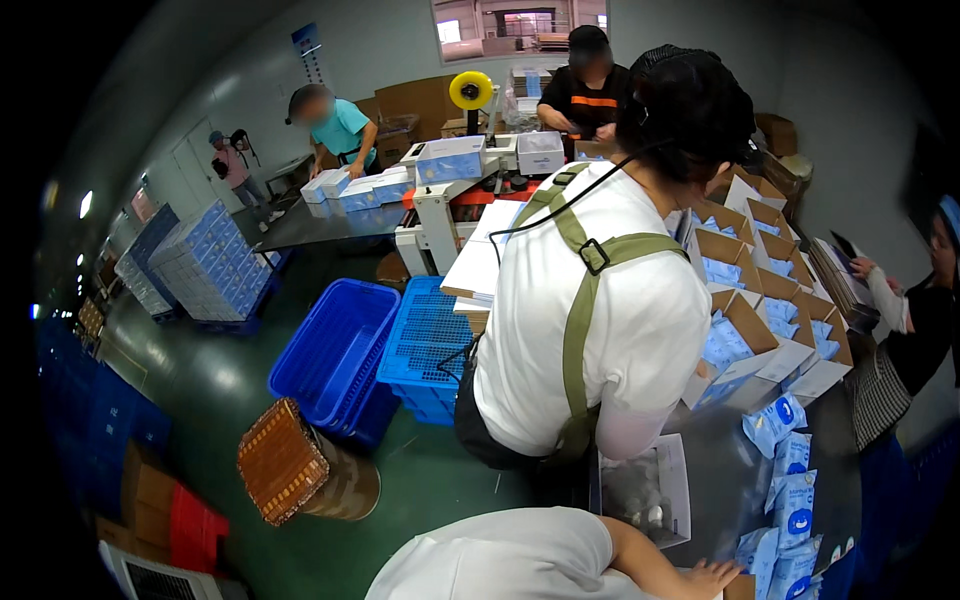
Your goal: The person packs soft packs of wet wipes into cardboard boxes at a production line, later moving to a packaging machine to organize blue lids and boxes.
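Note:
At the lower edge my left arm [640, 560], in a light short sleeve, reaches right across the work table. My left hand [712, 577] rests at the rim of a carton [741, 588] with a brown inside, mostly cut off by the frame. Its visible fingers are stretched out, and the hand looks open. My right hand is out of view. Beside the carton lie several light-blue soft packs [795, 505], running up the table in a loose row. A white box [675, 490] holding clear plastic and small items stands just beyond my arm.
A co-worker in white [590, 300] with green straps stands close at the table. Open cartons [745, 330] filled with blue packs stand at the right. Blue crates [335, 350] and a drum stool [285, 460] occupy the floor. Other people work around a sealing machine [440, 220].

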A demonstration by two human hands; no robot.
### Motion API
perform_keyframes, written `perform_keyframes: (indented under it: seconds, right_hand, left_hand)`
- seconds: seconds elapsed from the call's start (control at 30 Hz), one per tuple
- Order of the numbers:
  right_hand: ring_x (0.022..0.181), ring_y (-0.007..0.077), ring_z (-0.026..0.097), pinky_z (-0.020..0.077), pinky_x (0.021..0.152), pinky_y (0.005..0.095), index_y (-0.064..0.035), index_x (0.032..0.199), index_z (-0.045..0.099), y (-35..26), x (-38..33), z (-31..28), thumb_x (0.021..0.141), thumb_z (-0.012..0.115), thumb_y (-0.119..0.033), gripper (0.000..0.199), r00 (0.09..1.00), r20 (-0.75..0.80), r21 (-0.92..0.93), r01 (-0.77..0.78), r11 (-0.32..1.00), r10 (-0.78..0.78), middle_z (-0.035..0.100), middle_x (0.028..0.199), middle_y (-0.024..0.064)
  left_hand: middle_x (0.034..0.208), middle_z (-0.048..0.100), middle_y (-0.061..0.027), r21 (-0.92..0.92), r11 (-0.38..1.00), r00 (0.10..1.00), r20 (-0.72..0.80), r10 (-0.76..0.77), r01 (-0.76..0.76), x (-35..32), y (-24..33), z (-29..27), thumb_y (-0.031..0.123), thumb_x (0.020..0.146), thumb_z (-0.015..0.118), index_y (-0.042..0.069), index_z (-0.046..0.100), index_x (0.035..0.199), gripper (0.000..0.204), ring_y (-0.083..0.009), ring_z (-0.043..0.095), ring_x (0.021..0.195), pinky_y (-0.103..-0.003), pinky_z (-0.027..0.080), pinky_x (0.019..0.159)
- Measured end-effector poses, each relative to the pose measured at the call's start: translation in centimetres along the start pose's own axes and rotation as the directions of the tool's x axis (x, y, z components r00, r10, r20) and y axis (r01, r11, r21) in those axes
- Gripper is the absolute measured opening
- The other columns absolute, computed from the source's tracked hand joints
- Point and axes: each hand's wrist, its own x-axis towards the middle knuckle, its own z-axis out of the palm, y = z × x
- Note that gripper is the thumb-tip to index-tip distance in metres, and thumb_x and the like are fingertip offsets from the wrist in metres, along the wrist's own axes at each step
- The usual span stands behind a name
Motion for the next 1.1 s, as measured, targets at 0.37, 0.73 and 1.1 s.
perform_keyframes:
  seconds: [0.37,0.73,1.1]
  right_hand:
    - [0.110,0.0220,0.052,0.0411,0.094,0.0349,0.0048,0.122,0.046,6.1,5.5,2.4,0.077,0.065,-0.004,0.049,0.971,0.165,0.381,-0.223,0.897,0.171,0.053,0.122,0.0140]
    - [0.115,0.0233,0.047,0.0384,0.096,0.0378,-0.0007,0.131,0.035,7.9,7.9,7.5,0.083,0.059,-0.005,0.054,0.945,0.060,0.686,-0.273,0.674,0.322,0.045,0.129,0.0137]
    - [0.114,0.0229,0.046,0.0383,0.096,0.0354,-0.0061,0.138,0.025,9.3,4.8,5.9,0.085,0.060,-0.013,0.064,0.784,-0.247,0.964,0.138,0.227,0.569,0.044,0.126,0.0132]
  left_hand:
    - [0.084,0.048,-0.0128,0.153,0.905,0.915,0.138,0.378,-0.397,10.0,-2.1,-0.1,0.057,0.063,0.065,0.005,0.051,0.092,0.061,-0.0339,0.048,0.077,-0.045,0.039,0.065]
    - [0.117,0.039,-0.0239,0.333,0.402,0.439,0.043,0.897,-0.853,-0.8,-11.1,7.2,0.052,0.078,0.049,-0.004,0.038,0.115,0.068,-0.0368,0.040,0.108,-0.049,0.033,0.090]
    - [0.146,0.013,-0.0194,-0.714,0.609,0.933,-0.185,0.310,-0.344,-0.3,-3.1,-2.9,0.073,0.078,0.035,-0.002,0.013,0.139,0.099,-0.0301,0.013,0.136,-0.042,0.011,0.111]
